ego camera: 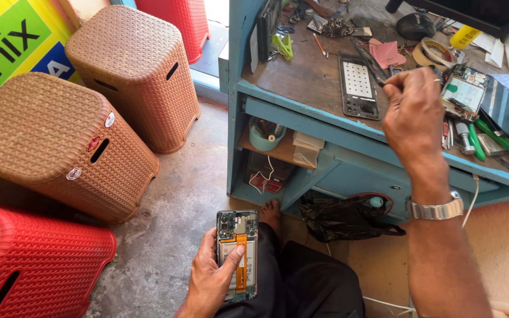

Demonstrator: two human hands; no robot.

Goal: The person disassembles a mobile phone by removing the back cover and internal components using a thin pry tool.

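Now our left hand point(210, 280) grips the opened phone point(237, 254) low over our lap, thumb across its back, while our right hand point(413, 112) pinches shut on a slim tool point(367, 60) above the blue workbench point(301, 121).

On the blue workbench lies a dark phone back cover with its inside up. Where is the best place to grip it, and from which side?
Probably grip the phone back cover by its two long edges, coming from above. It lies flat on the workbench, so only the thin sides offer a pinch. The right hand is nearest.

Phone repair workshop; blue workbench point(301, 115) strewn with tools, screwdrivers point(490, 136), opened phone boards point(463, 91); plastic stools point(136, 70) alongside.
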